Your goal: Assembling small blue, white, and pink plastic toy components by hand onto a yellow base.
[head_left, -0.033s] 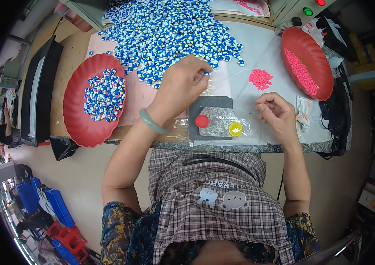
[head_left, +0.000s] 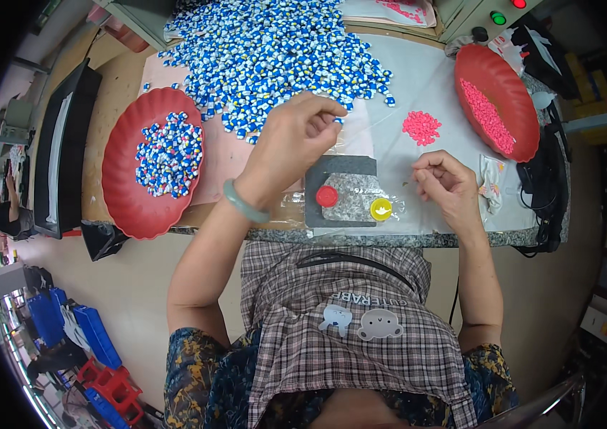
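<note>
My left hand (head_left: 298,136), with a pale green bangle at the wrist, hovers at the near edge of a big heap of small blue-and-white pieces (head_left: 282,61). Its thumb and index finger close around one small blue-and-white piece (head_left: 338,120). Over the white sheet to the right, my right hand (head_left: 448,184) has its fingers curled and thumb pressed to the index finger; what they pinch, if anything, is too small to make out. Between the hands lies a grey board (head_left: 318,211) bearing a red cap (head_left: 327,196) and a yellow cap (head_left: 381,209). A small pink pile (head_left: 422,128) is beyond my right hand.
At the left, a red scalloped bowl (head_left: 121,204) holds blue-and-white pieces with pink bits. Another red bowl (head_left: 525,121) at the right contains pink pieces. A black tray (head_left: 78,143) stands far left. Beside the right bowl is a crumpled white packet (head_left: 491,184).
My left hand has shifted very slightly right, the small piece at its fingertips moving with it. My right hand is almost unmoved; its fingertips are a touch further left.
</note>
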{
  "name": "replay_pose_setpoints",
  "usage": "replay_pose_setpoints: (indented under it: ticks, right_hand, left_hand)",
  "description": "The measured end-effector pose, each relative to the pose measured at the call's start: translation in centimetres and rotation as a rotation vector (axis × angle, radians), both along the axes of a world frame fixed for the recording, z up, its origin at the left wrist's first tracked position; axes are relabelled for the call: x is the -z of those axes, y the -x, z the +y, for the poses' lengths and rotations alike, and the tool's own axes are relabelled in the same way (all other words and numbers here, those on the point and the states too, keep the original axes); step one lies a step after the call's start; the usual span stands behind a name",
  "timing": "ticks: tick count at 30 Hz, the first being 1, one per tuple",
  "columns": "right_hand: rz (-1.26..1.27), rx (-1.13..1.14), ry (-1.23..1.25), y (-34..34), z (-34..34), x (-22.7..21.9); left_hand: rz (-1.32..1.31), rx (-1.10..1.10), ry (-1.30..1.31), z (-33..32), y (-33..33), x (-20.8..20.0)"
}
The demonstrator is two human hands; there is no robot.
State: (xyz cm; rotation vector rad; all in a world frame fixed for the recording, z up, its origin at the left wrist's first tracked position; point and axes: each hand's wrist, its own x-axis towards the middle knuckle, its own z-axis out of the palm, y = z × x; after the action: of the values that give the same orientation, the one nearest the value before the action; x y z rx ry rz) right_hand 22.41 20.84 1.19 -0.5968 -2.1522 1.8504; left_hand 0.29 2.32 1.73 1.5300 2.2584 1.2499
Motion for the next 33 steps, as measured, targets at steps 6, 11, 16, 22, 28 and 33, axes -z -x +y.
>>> replay_pose_setpoints:
  ticks: [6, 11, 16, 22, 28, 33]
  right_hand:
    - [0.055, -0.068, 0.13, 0.3, -1.3, -1.0]
    - [0.081, -0.077, 0.152, 0.7, -2.5, -2.6]
    - [0.122, -0.124, 0.191, 0.7, -3.2, -2.9]
    - [0.048, -0.219, 0.003, 0.7, -3.6, -3.5]
    - [0.052, -0.218, -0.091, 0.8, -4.2, -3.9]
    - [0.178, -0.186, -0.353, 0.9, -4.6, -3.8]
  left_hand:
    - [-1.244, 0.142, -0.153, -1.3, -1.7, -1.3]
    - [-1.243, 0.153, -0.181, -1.6, -3.7, -1.8]
    - [-0.898, 0.198, -0.152, -1.7, -6.3, -1.3]
    - [-0.553, 0.2, -0.045, -1.7, -7.4, -2.5]
    - [-0.433, 0.209, -0.071, -1.8, -7.4, -2.4]
    - [-0.794, 0.204, -0.092, -1.9, -7.5, -1.8]
